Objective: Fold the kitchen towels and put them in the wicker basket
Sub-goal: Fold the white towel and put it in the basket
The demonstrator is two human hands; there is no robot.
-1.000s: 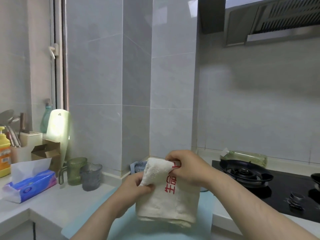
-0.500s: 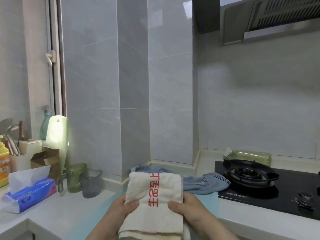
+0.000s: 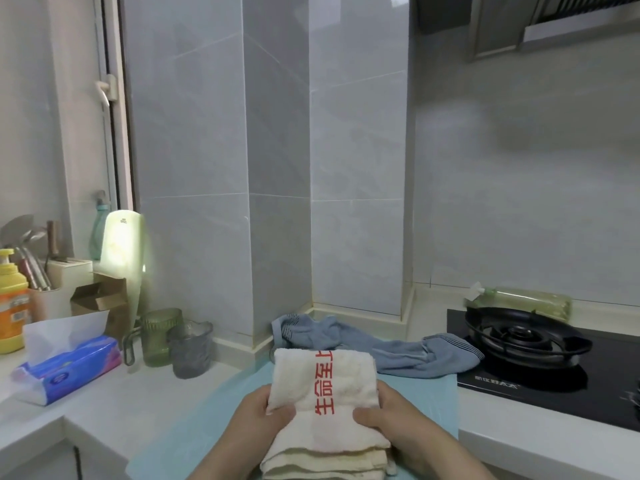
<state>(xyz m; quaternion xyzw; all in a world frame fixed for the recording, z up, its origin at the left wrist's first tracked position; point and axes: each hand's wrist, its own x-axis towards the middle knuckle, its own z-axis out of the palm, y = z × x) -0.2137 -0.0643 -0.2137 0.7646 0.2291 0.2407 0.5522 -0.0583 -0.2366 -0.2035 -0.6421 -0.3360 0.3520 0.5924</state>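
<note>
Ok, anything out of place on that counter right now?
The crumpled blue-grey striped towel sprawls unfolded, its right end lapping onto the black glass hob. A clear plastic bottle lies on its side behind the hob.

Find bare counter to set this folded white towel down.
Free: the white counter between the tissue pack and the teal mat, in front of the green cup; also the mat's left part beside the white towel. Crowded: around the yellow bottle at far left; the blue towel lies behind, reaching the hob.
</note>
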